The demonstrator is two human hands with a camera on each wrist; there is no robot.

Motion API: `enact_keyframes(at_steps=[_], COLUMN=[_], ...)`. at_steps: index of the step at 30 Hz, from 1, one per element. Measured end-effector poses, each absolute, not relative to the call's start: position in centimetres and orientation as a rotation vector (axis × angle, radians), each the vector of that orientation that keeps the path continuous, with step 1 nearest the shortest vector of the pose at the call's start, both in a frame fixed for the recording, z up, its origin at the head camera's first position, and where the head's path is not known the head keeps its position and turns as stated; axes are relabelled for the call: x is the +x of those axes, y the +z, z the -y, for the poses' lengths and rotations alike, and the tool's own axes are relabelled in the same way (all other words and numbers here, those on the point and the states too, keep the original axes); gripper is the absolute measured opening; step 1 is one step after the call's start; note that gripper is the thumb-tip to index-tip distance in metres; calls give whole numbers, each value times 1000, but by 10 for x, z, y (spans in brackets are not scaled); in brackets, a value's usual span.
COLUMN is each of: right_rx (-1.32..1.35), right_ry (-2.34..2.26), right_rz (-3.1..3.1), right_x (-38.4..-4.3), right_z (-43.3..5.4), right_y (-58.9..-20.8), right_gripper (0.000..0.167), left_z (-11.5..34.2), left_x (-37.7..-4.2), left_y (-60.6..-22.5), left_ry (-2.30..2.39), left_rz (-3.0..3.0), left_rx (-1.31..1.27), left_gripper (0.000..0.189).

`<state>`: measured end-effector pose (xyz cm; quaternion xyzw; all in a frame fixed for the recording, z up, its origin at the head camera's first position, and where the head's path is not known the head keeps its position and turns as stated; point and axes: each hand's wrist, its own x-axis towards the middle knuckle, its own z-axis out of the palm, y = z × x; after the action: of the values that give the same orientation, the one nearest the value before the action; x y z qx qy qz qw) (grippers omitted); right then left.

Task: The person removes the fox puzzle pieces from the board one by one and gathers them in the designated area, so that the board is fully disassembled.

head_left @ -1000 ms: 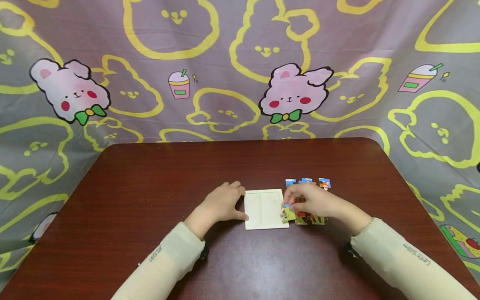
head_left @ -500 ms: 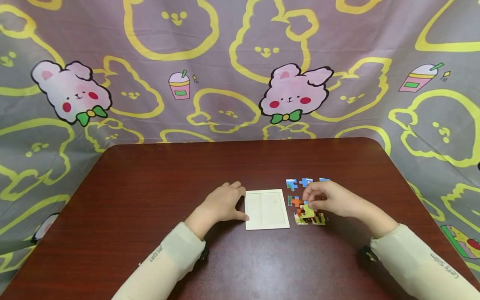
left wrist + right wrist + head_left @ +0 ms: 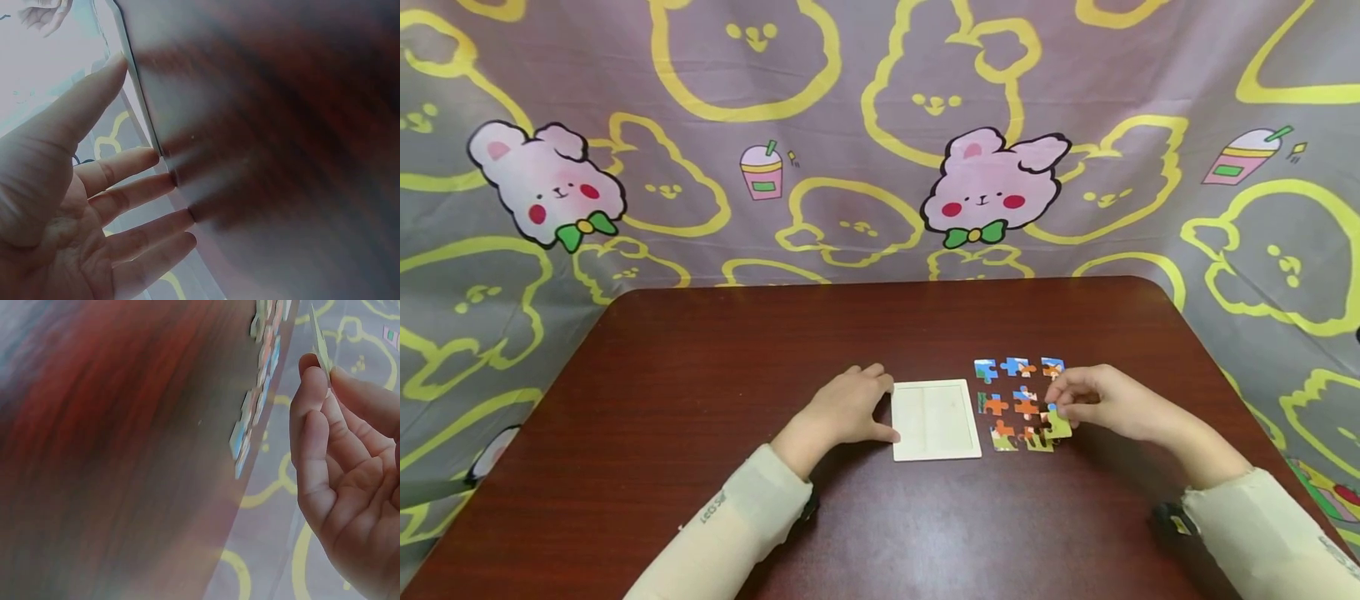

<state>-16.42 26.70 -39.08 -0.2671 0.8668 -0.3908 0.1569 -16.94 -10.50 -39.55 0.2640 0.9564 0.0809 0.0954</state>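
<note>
My right hand (image 3: 1108, 404) pinches a yellow-green jigsaw piece (image 3: 1058, 422) between thumb and fingertips, above the right side of the loose pieces. The same thin jigsaw piece shows edge-on in the right wrist view, raised off the table. My left hand (image 3: 846, 407) rests by the left edge of a pale square puzzle tray (image 3: 932, 421), thumb and fingertips touching its rim. In the left wrist view the fingers are spread and fairly straight along that edge. Several jigsaw pieces (image 3: 1027, 406) in blue, orange and green lie in loose rows just right of the tray.
The dark reddish-brown table (image 3: 722, 350) has rounded far corners. A patterned cloth (image 3: 850, 125) with cartoon animals hangs behind it and along both sides.
My right hand has carried the pinched jigsaw piece rightward from the tray's right edge, across the loose pieces to their right side. My left hand and the tray have stayed in place.
</note>
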Motion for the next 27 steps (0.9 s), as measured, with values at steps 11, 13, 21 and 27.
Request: enact_keyframes(at_steps=[11, 13, 21, 27], right_rx=[-772, -776, -759, -747], right_ry=[-1115, -1118, -1133, -1117], right_rz=[-2472, -2457, -2414, -2409], right_x=[-164, -164, -166, -166], right_z=[-286, -288, -293, -293], right_y=[-399, -401, -407, -408], right_gripper=[13, 14, 12, 11], left_z=[104, 104, 105, 105], left_x=[-170, -170, -170, -169], left_y=[-394, -394, -394, -393], left_ry=[240, 236, 239, 242], left_rz=[-2835, -2835, -2834, -2831], left_rx=[796, 799, 804, 801], left_gripper=[62, 62, 62, 62])
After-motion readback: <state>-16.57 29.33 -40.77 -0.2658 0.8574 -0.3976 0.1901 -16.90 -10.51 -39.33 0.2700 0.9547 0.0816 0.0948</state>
